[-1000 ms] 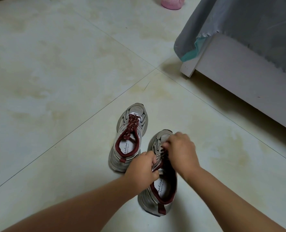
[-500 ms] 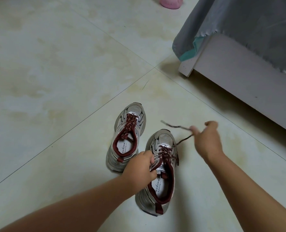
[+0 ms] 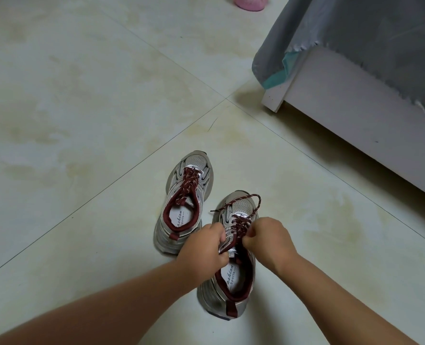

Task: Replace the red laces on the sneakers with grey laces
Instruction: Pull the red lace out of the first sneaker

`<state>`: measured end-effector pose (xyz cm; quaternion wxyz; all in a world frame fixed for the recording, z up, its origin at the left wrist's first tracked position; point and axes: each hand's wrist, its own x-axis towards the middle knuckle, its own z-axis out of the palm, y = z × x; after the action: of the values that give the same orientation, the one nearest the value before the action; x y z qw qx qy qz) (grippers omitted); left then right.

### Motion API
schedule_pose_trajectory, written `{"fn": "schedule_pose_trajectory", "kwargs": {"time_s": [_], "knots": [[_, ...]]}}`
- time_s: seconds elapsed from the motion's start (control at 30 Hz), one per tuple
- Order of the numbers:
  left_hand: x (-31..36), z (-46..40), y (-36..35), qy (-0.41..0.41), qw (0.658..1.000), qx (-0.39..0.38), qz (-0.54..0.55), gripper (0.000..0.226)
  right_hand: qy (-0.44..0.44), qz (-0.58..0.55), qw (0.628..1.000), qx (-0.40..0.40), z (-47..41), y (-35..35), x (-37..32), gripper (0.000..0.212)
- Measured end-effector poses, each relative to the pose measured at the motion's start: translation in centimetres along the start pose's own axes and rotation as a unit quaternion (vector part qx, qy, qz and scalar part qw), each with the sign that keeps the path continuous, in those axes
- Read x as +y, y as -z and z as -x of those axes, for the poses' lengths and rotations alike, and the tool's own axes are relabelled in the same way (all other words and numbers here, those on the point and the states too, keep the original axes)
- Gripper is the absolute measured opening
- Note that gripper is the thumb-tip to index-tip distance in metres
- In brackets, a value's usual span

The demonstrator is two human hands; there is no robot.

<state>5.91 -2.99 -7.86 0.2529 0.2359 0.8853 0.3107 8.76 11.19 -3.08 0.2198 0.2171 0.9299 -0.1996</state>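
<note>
Fingers (image 3: 222, 239) of the left hand (image 3: 204, 247) curled round the near sneaker's (image 3: 227, 292) upper edge beside the tongue, gripping it. Fingers of the right hand (image 3: 268, 241) curled in just across the lacing, pinching the red lace (image 3: 241, 226) at the crossings; exact contact hidden under the knuckles.

Around them, largest first. Pale tiled floor (image 3: 82, 108) with yellowish staining and dark grout lines meeting ahead of the shoes. White bed base (image 3: 355, 115) at the upper right, well apart from the sneakers, draped with a grey cover (image 3: 355, 33) showing a strip of teal (image 3: 278, 75) at its corner. Bare forearms reaching in from the bottom edge, the left one crossing in front of the near sneaker's inner side and hiding part of it.

Near sneaker standing upright on the floor, silver-grey with dark red lining, toe pointing away. Far sneaker (image 3: 185, 202) just beside it to the left and farther off, untouched, red lacing (image 3: 190, 184) fully threaded. Loose end of the near shoe's lace arching over its toe (image 3: 252, 197), dark tip sticking out to the left. Pink object (image 3: 250, 2) at the top edge, cut off by the frame, too little visible to identify. Thin dark scratch or strand (image 3: 212, 123) on the tile ahead.
</note>
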Motion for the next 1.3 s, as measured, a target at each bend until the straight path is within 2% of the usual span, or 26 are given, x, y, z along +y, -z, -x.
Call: {"fn": "schedule_pose_trajectory", "kwargs": {"time_s": [0.07,0.17,0.23,0.27,0.33,0.4,0.43,0.47,0.53,0.6,0.63,0.7,0.77,0.83,0.87,0.9,0.93,1.0,1.03,1.07,1.1,1.13,1.2,1.23,1.27,1.3], "knots": [[0.1,0.0,0.0,-0.001,1.0,-0.005,0.004,0.021,0.039,0.086,0.995,0.014,-0.5,0.8,-0.2,0.01],[0.3,0.0,0.0,-0.01,1.0,-0.008,-0.001,0.02,0.112,0.24,0.963,0.043,-1.5,1.4,0.2,0.019],[0.3,0.0,0.0,-0.012,1.0,-0.004,-0.003,0.02,0.109,0.247,0.962,0.043,-1.5,1.1,0.3,0.017],[0.1,0.1,0.1,-0.012,1.0,-0.004,-0.002,0.02,0.081,0.201,0.976,0.032,-1.3,1.0,0.2,0.013],[-0.2,0.2,0.1,-0.012,1.0,-0.004,0.004,0.02,-0.005,0.065,0.996,-0.064,-1.3,1.2,0.6,0.025],[-0.4,0.3,0.1,-0.011,1.0,-0.004,0.013,0.02,-0.077,-0.132,0.972,-0.181,-1.2,1.6,0.8,0.029],[-0.4,0.3,0.1,-0.009,1.0,-0.004,0.016,0.02,-0.082,-0.179,0.959,-0.202,-1.1,1.6,0.9,0.027],[-0.4,0.4,0.1,-0.008,1.0,-0.004,0.019,0.02,-0.066,-0.173,0.965,-0.188,-1.0,1.5,1.0,0.023],[-0.3,0.4,0.0,-0.009,1.0,-0.005,0.023,0.02,0.011,0.02,0.996,-0.09,-1.3,1.4,1.2,0.017],[-0.3,0.3,0.0,-0.012,1.0,-0.004,0.02,0.02,0.075,0.235,0.969,0.029,-1.4,1.7,1.0,0.016],[-0.3,0.3,0.0,-0.012,1.0,-0.002,0.019,0.02,0.087,0.271,0.957,0.058,-1.4,2.0,0.9,0.016],[-0.4,0.2,0.0,-0.01,1.0,0.0,0.018,0.02,0.039,0.222,0.974,0.037,-1.4,1.8,0.8,0.025],[-0.5,0.2,0.0,-0.011,1.0,0.004,0.02,0.021,-0.039,0.088,0.993,-0.072,-1.2,1.3,0.6,0.04],[-0.5,0.2,0.0,-0.012,1.0,0.007,0.022,0.021,-0.077,-0.077,0.979,-0.174,-0.9,1.0,0.7,0.042],[-0.5,0.2,0.0,-0.013,1.0,0.006,0.023,0.02,-0.064,-0.1,0.977,-0.178,-1.1,1.2,1.1,0.04],[-0.4,0.2,0.0,-0.015,1.0,0.003,0.021,0.02,-0.042,-0.07,0.986,-0.144,-1.4,1.6,1.6,0.036],[-0.4,0.2,0.0,-0.017,1.0,-0.001,0.02,0.02,-0.022,0.01,0.997,-0.08,-1.6,2.2,2.1,0.031],[-0.5,0.2,0.0,-0.02,1.0,-0.003,0.015,0.021,0.005,0.206,0.976,0.068,-1.8,3.1,2.8,0.027],[-0.5,0.2,-0.1,-0.021,1.0,-0.002,0.014,0.021,0.014,0.231,0.966,0.112,-1.6,3.1,2.8,0.03],[-0.5,0.2,-0.1,-0.021,1.0,-0.001,0.013,0.021,-0.003,0.214,0.971,0.108,-1.5,2.8,2.6,0.035],[-0.6,0.2,-0.1,-0.021,1.0,0.001,0.014,0.021,-0.036,0.145,0.987,0.064,-1.3,2.4,2.5,0.043],[-0.6,0.2,0.0,-0.02,1.0,0.002,0.016,0.021,-0.072,0.034,0.997,-0.015,-1.2,1.9,2.2,0.049],[-0.7,0.2,-0.1,-0.019,1.0,0.005,0.019,0.022,-0.101,-0.182,0.963,-0.171,-0.8,1.3,1.7,0.047],[-0.7,0.2,-0.1,-0.019,1.0,0.004,0.018,0.022,-0.089,-0.219,0.952,-0.192,-0.7,1.0,1.8,0.04],[-0.7,0.2,-0.1,-0.019,1.0,0.002,0.016,0.022,-0.069,-0.208,0.96,-0.173,-0.9,0.9,2.1,0.035],[-0.7,0.2,-0.1,-0.019,1.0,0.0,0.015,0.022,-0.056,-0.143,0.981,-0.117,-1.0,1.0,2.3,0.03]]}}
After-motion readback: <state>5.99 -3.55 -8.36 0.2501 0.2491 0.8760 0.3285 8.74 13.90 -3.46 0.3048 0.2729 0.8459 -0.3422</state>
